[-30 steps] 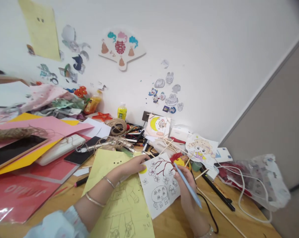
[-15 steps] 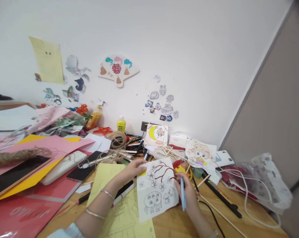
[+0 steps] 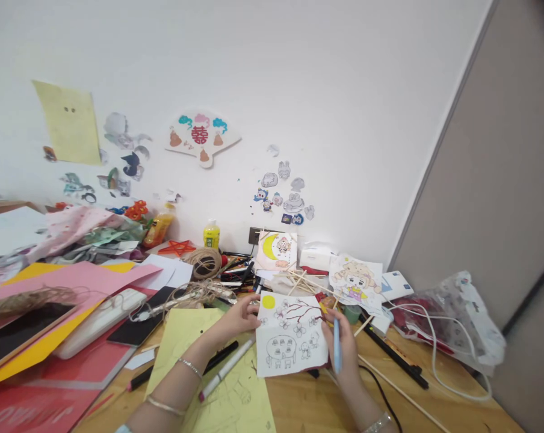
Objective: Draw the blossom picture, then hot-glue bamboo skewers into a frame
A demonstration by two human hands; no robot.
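A small white colouring sheet (image 3: 290, 337), printed with blossoms, a branch and a yellow circle, is raised off the table between both hands. My left hand (image 3: 240, 317) pinches its upper left edge. My right hand (image 3: 342, 347) holds its right edge and also grips a light blue pen (image 3: 336, 353) that points down. Under the sheet lies a yellow paper (image 3: 218, 385) with a pencil drawing. A white marker (image 3: 224, 371) and a black pen (image 3: 220, 356) rest on that yellow paper.
Pink, yellow and red card sheets (image 3: 73, 282) pile up at the left. Twine (image 3: 204, 264), a yellow glue bottle (image 3: 211, 234), wooden sticks (image 3: 308, 279), drawings and a plastic bag (image 3: 452, 319) with a white cord crowd the back and right. A black cable (image 3: 384, 397) runs by my right wrist.
The white sheet has been lifted from flat on the yellow paper to held up between both hands. The pen has swung from slanting to pointing down. The view tilted up.
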